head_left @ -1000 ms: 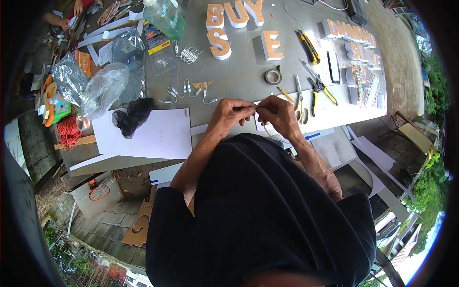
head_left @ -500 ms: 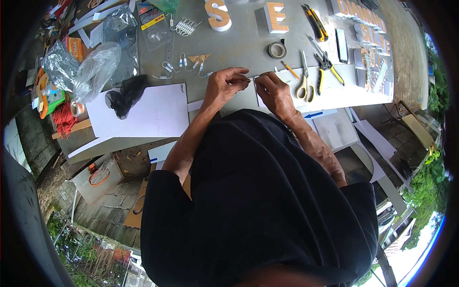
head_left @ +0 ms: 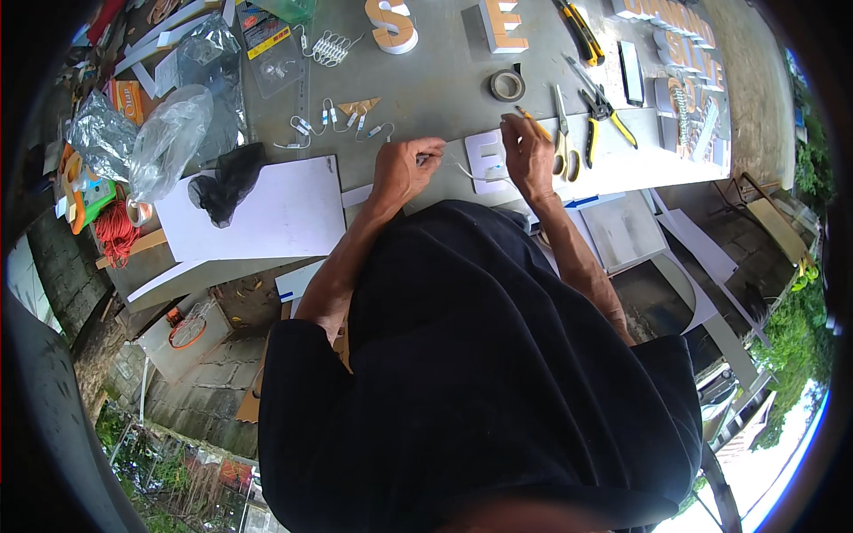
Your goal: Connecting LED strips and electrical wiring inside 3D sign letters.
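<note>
My left hand (head_left: 410,171) is above the table's near edge with thumb and fingers bent together; whatever they pinch is too small to make out. My right hand (head_left: 530,160) is further right, its fingers reaching to the orange pencil (head_left: 538,127) but not visibly closed round it. Between the hands lies a white block letter (head_left: 480,147). A small LED module on thin wire (head_left: 498,169) rests across it, beside my right hand. Scissors (head_left: 562,133) with pale handles lie just right of that hand, and a tape roll (head_left: 507,85) sits beyond it.
Yellow-black pliers (head_left: 606,120), a cutter knife (head_left: 582,34) and a phone (head_left: 631,73) lie to the right. Further LED modules (head_left: 329,117) lie at the left, near black mesh cloth (head_left: 227,185) and plastic bags (head_left: 173,133). Wood-faced block letters (head_left: 503,27) stand at the back.
My hands have moved apart. The right went from the small piece between them toward the pencil, uncovering the white block letter and the LED module on its wire. The view has shifted slightly.
</note>
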The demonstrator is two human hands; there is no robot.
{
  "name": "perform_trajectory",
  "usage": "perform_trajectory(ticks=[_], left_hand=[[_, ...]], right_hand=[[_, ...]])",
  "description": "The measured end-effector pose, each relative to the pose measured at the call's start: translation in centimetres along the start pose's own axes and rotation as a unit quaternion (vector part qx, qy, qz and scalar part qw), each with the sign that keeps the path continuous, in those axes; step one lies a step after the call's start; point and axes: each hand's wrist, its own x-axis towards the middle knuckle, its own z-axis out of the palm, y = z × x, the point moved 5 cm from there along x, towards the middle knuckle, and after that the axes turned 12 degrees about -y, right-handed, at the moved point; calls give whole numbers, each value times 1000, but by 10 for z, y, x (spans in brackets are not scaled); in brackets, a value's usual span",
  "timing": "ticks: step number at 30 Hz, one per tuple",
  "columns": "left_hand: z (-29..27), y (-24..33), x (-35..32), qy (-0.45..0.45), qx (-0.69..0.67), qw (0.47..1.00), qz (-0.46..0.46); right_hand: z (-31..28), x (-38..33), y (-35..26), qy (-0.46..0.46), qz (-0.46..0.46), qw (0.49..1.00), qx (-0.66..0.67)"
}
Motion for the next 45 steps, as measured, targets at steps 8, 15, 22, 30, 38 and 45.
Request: perform_trajectory(ticks=[8,15,22,30,38,45], left_hand=[[-18,54,1,111,31,988,98],[-25,43,24,-70,-357,931,24],[-4,62,21,-158,-417,887,121],[-32,81,-14,95,-125,973,171],[-33,96,-28,189,157,935,256],[-23,91,-29,167,159,941,247]], right_hand=[[-7,76,54,28,116,985,-128],[-14,58,11,-101,30,902,418],[-19,30,-52,-113,-7,922,371],[-26,9,-46,-135,131,786,589],[-33,-4,-57,-162,177,852,465],[-30,-7,-54,-164,170,872,428]])
